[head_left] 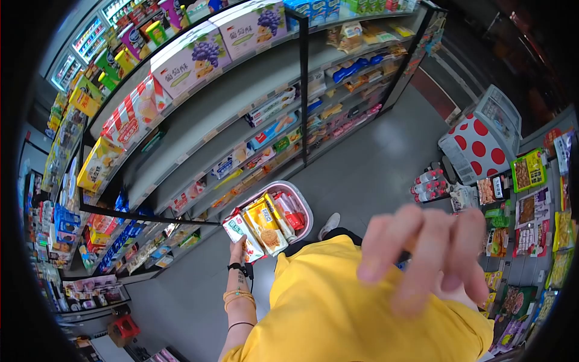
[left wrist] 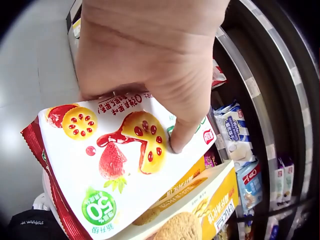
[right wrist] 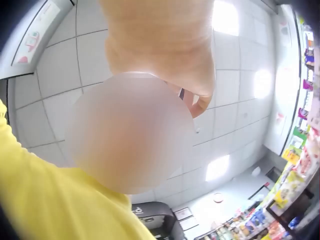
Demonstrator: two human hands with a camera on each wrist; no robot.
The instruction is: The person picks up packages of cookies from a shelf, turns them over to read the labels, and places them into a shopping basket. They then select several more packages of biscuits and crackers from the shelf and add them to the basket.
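- Apparently the gathering of packets is partway along: the oval pink-and-white plastic basket (head_left: pixel 310 211), just beyond the left hand (head_left: pixel 238 248), already carries a yellow packet with a biscuit picture (head_left: pixel 265 226) and, farther from that hand, red packaging (head_left: pixel 294 214).
- The left hand grips a white packet printed with strawberry and jam biscuits (left wrist: pixel 112 165), its digits closed on the top edge; the packet leans at the basket's side nearest the hand, so its placing looks unfinished, I'd judge.
- The right hand (head_left: pixel 428 253) is raised well apart from the basket, fingers loosely bent and spread, with nothing that I can make out in its hold.
- How many packets are wanted can't be told, so what is left, beyond settling and releasing the white one, is uncertain.
- The basket's bottom lies hidden under its load, as does whatever supports it.
- The right hand is blurred in the head view; in the right wrist view, a hazy round patch covers the area beside its fingers.
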